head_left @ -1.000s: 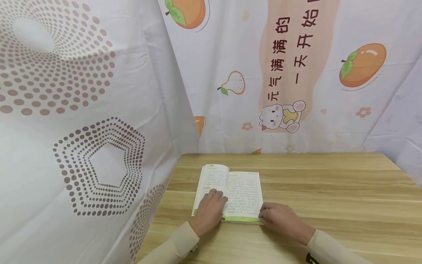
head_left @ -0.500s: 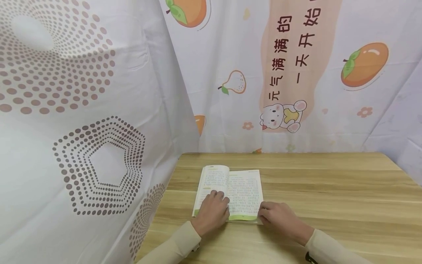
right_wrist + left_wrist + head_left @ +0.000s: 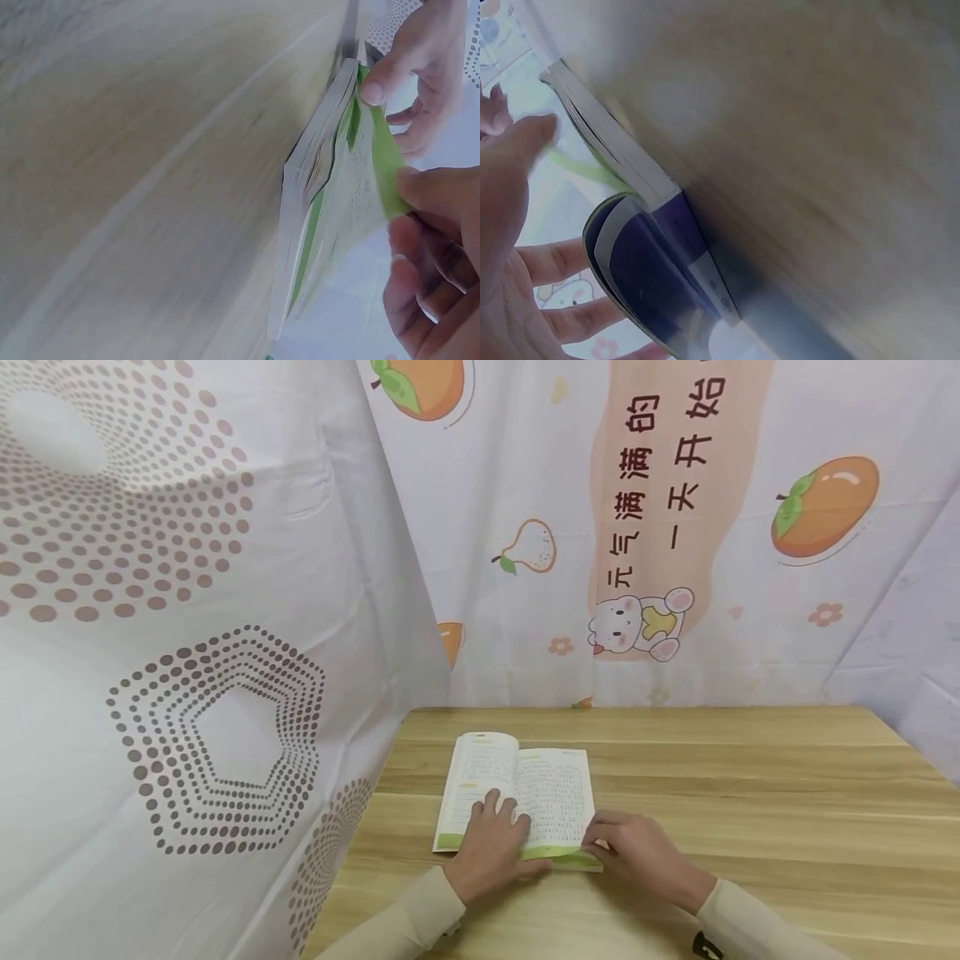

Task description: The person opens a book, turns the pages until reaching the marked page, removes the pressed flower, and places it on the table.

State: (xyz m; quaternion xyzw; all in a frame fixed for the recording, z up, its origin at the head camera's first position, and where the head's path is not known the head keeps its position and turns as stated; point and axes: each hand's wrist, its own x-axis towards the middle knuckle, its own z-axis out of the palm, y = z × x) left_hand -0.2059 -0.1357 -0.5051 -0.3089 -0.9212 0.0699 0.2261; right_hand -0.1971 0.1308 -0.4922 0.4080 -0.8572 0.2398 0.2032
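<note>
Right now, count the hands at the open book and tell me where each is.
2: the left hand, spread over the lower middle of the open book, and the right hand, pinching the lower right corner of the green-edged page. Neither is hidden.

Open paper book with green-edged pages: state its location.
In the head view, the book lies on the left part of the brown wooden table, left hand on its pages, right hand at its lower right corner.
</note>
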